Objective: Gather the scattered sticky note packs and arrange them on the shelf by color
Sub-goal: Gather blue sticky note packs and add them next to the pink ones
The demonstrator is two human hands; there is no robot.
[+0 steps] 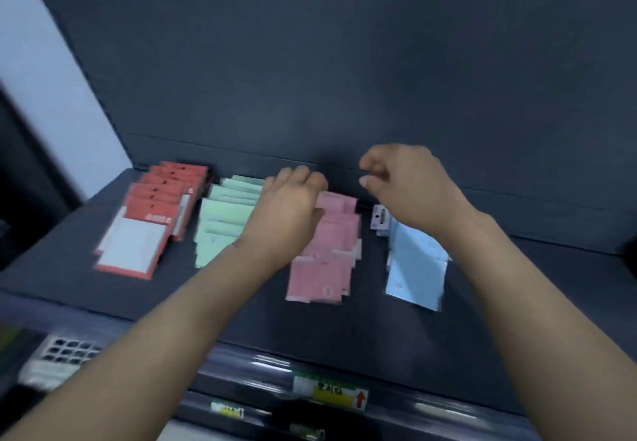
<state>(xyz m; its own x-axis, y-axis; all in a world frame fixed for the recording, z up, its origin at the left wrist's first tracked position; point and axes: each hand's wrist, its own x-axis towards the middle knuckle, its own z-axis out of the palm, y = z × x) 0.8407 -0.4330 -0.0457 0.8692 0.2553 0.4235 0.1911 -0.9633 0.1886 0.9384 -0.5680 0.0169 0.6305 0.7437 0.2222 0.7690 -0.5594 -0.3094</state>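
Note:
Four rows of sticky note packs lie on the dark shelf [344, 334]: red packs [151, 213] at the left, then green packs [220, 223], pink packs [327, 258] and blue packs [417, 265] at the right. My left hand [289, 206] hovers between the green and pink rows, fingers curled down over the far end of the pink row; motion blur hides whether it holds a pack. My right hand [406, 185] hangs above the far end of the blue row, its fingers loosely curled with nothing visible in them.
The shelf's dark back panel [344, 79] rises right behind the rows. A price strip with a yellow-green label [331, 392] runs along the front edge. A white perforated item [58, 358] sits lower left. A pale wall [41, 79] borders the left side.

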